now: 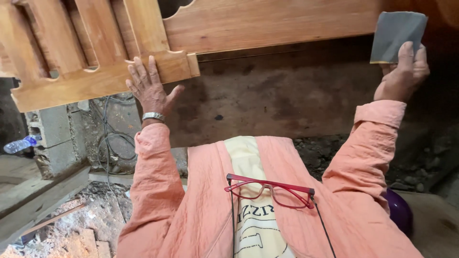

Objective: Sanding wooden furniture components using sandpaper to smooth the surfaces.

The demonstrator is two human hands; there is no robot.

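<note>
A left hand (149, 88) lies flat, fingers spread, on the lower rail of a wooden frame (201, 28); well along the frame, the right hand (402, 74) pinches grey sandpaper (397, 34) against it. Red glasses (270, 191) hang below.

1. A clear plastic bottle (20, 144) lies at the left edge.
2. Red-framed glasses (270, 190) hang on a cord.
3. Grey cables (111, 143) coil beside a concrete block (55, 138).
4. A purple rounded object (399, 210) sits at lower right.

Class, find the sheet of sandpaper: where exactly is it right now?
In the head view, upper right: the grey sandpaper is held up by the right hand, against the wooden frame.
</note>
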